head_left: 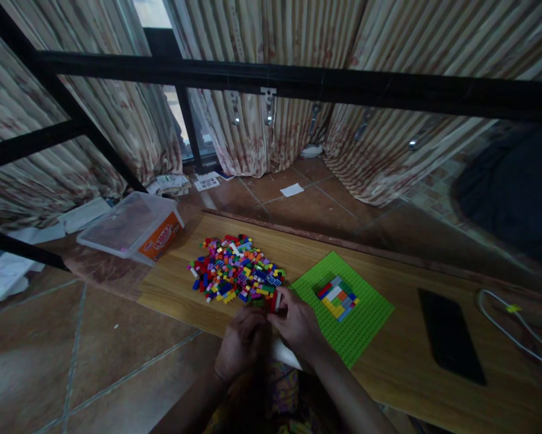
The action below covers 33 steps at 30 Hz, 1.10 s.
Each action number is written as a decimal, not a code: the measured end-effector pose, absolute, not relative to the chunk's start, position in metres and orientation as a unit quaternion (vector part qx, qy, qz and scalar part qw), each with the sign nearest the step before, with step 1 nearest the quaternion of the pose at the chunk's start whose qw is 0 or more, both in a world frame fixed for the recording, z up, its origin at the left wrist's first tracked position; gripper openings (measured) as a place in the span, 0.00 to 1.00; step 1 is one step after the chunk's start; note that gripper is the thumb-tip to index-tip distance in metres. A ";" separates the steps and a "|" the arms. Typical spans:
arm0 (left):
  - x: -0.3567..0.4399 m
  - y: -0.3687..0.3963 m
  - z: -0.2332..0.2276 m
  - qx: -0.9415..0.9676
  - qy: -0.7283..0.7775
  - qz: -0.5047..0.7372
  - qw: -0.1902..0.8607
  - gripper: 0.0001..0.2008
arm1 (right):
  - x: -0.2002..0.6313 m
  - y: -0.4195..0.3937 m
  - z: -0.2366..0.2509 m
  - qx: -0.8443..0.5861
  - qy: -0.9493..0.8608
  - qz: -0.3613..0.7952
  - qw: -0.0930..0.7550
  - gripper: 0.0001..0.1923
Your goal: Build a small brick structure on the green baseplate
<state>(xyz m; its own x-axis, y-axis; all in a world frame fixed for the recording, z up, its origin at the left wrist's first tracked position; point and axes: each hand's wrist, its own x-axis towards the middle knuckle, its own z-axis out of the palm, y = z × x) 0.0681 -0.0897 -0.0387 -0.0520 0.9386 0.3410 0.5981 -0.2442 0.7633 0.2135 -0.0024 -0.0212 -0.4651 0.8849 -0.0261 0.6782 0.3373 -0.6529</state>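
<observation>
Beside brick pile (235, 270), hands (271, 331) pinched together

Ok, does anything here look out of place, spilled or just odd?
Nothing looks damaged. The toy bricks lie in a loose heap on the wooden board, not in the plastic box, which sits tilted, half off the board's edge. Papers lie scattered on the floor.

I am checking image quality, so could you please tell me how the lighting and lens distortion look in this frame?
Head view: dim overall, brightest at the window; the black bar bows from wide-angle distortion; both hands, left hand and right hand, sit in shadow and slightly soft; the brick pile and green baseplate stay readable.
</observation>
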 end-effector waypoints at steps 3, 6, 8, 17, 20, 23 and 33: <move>0.068 -0.090 -0.036 0.663 0.577 0.429 0.207 0.09 | 0.211 0.002 -0.016 -0.490 -0.802 0.284 0.189 0.20; 0.069 -0.090 -0.035 0.659 0.581 0.428 0.211 0.08 | 0.201 0.008 -0.010 -0.485 -0.824 0.231 0.182 0.14; 0.069 -0.091 -0.035 0.657 0.585 0.425 0.213 0.08 | 0.192 0.010 -0.009 -0.483 -0.836 0.202 0.163 0.11; 0.069 -0.090 -0.036 0.657 0.584 0.424 0.219 0.08 | 0.178 0.016 -0.017 -0.461 -0.866 0.149 0.124 0.08; 0.069 -0.090 -0.036 0.654 0.582 0.429 0.222 0.07 | 0.180 0.017 -0.017 -0.463 -0.861 0.156 0.144 0.09; 0.069 -0.090 -0.035 0.656 0.583 0.420 0.231 0.07 | 0.181 0.016 -0.012 -0.476 -0.841 0.176 0.186 0.10; 0.068 -0.089 -0.035 0.665 0.587 0.409 0.211 0.07 | 0.218 -0.013 -0.005 -0.471 -0.656 0.482 0.340 0.09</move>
<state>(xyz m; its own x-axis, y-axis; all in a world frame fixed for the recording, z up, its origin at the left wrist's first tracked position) 0.0681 -0.0889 -0.0354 -0.0250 0.9547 0.2965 0.6087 -0.2208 0.7621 0.2178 -0.0133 -0.0053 -0.3255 0.9455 -0.0078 0.2895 0.0918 -0.9528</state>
